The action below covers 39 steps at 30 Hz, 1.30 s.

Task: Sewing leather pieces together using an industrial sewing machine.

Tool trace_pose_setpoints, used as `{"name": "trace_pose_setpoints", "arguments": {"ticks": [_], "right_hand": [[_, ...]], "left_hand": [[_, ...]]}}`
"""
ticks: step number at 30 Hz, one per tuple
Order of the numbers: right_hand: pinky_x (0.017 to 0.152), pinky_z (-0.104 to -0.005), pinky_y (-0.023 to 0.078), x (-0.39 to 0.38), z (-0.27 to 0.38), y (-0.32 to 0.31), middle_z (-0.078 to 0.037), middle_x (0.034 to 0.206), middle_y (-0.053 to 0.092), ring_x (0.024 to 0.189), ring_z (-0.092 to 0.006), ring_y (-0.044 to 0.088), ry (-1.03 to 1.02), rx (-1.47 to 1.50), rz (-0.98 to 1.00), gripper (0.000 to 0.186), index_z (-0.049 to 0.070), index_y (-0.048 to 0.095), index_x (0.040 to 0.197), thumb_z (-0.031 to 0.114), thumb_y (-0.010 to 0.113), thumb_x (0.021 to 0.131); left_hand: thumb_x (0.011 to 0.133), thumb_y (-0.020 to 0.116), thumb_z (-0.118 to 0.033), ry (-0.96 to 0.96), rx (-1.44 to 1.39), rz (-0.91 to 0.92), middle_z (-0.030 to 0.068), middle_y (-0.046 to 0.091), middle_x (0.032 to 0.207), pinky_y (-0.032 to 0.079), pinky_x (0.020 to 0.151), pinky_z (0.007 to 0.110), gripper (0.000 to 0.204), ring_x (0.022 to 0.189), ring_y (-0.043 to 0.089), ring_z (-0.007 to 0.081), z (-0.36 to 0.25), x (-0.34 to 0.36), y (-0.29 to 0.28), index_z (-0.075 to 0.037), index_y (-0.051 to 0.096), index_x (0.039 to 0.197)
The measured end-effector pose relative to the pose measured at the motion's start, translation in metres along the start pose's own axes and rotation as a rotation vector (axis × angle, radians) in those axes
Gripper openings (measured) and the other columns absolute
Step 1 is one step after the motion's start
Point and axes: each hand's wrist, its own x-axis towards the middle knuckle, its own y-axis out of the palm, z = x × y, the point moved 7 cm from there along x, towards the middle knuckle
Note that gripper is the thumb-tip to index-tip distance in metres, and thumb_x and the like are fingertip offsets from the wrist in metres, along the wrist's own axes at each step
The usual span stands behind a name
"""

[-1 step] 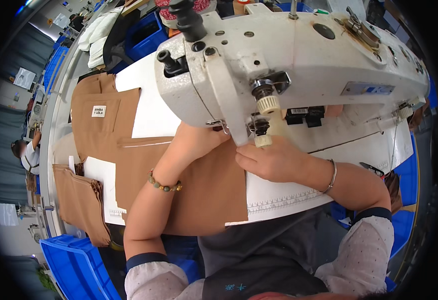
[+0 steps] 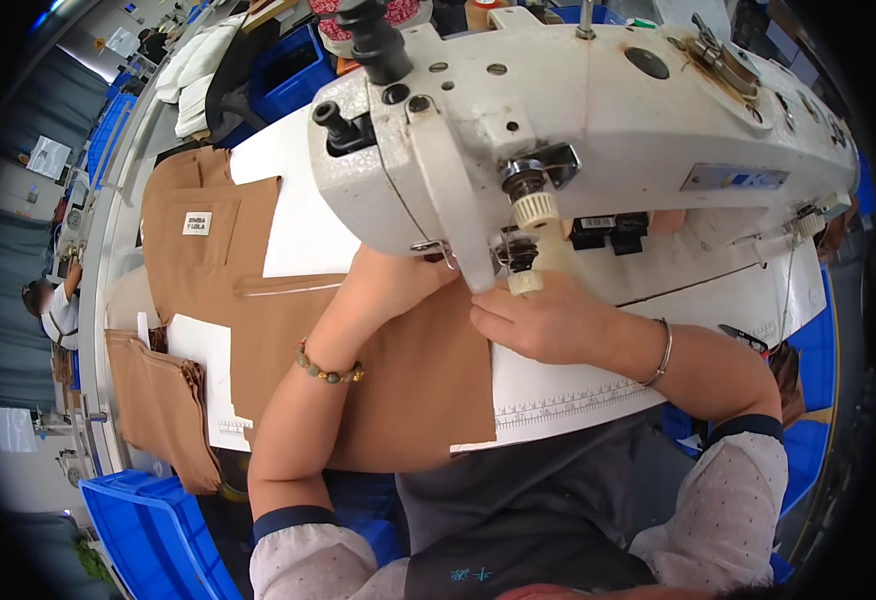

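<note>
A white sewing machine [image 2: 578,110] stands over a large piece of brown fabric [image 2: 413,390] lying on the white work surface [image 2: 578,398]. My left hand [image 2: 393,283] rests on the fabric at the left of the needle area, its fingers mostly hidden behind the machine head. Close to the needle area on the other side, my right hand [image 2: 543,322] has its fingers bent and pressed together at the fabric's right edge. The fingertips of both hands nearly meet under the head, where the needle and presser foot are hidden from view.
A brown piece with a pocket and white label [image 2: 186,235] lies at the left, near folded brown pieces [image 2: 163,405]. Blue bins stand at the lower left [image 2: 153,535] and behind the machine [image 2: 293,72]. Dark-handled scissors [image 2: 743,337] lie at right. Another person [image 2: 58,308] sits far left.
</note>
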Motion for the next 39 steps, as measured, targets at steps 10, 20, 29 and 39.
{"name": "trace_pose_setpoints", "arguments": {"ticks": [10,20,29,39], "right_hand": [[0.056,-0.0359,0.051,0.001,-0.007,0.003,-0.006,0.075,0.056,0.065,-0.0244,0.062,0.038,0.077,0.045,0.009,0.006,0.058,0.082,0.009,0.063,0.075],[0.055,-0.0364,0.052,0.002,-0.006,-0.001,-0.006,0.077,0.059,0.067,-0.0243,0.065,0.042,0.058,0.032,0.01,0.004,0.06,0.086,0.009,0.064,0.078],[0.053,-0.037,0.05,0.003,0.016,-0.008,-0.005,0.068,0.053,0.067,-0.0222,0.063,-0.084,0.09,-0.04,0.013,0.003,0.057,0.078,0.012,0.063,0.07],[0.041,-0.028,0.039,-0.017,0.051,-0.004,-0.004,0.059,0.049,0.053,-0.0172,0.052,-0.262,-0.027,-0.131,0.017,0.006,0.052,0.062,0.02,0.063,0.061]], "left_hand": [[0.078,0.077,-0.012,-0.082,0.006,0.022,0.0143,0.074,0.097,0.054,0.081,0.039,0.029,0.092,0.07,0.0291,0.012,0.004,0.0,-0.005,0.073,0.106],[0.077,0.075,-0.014,-0.043,0.114,0.038,0.0136,0.074,0.098,0.055,0.081,0.038,0.028,0.093,0.071,0.03,0.011,0.004,0.001,-0.007,0.074,0.104],[0.08,0.076,-0.017,-0.134,0.192,0.023,0.0137,0.074,0.099,0.056,0.077,0.038,0.027,0.09,0.072,0.0305,0.011,-0.01,-0.007,-0.006,0.073,0.104],[0.083,0.085,-0.016,-0.312,-0.264,0.061,0.005,0.072,0.093,0.053,0.079,0.027,0.035,0.081,0.061,0.0097,0.045,-0.022,-0.013,0.006,0.07,0.105]]}}
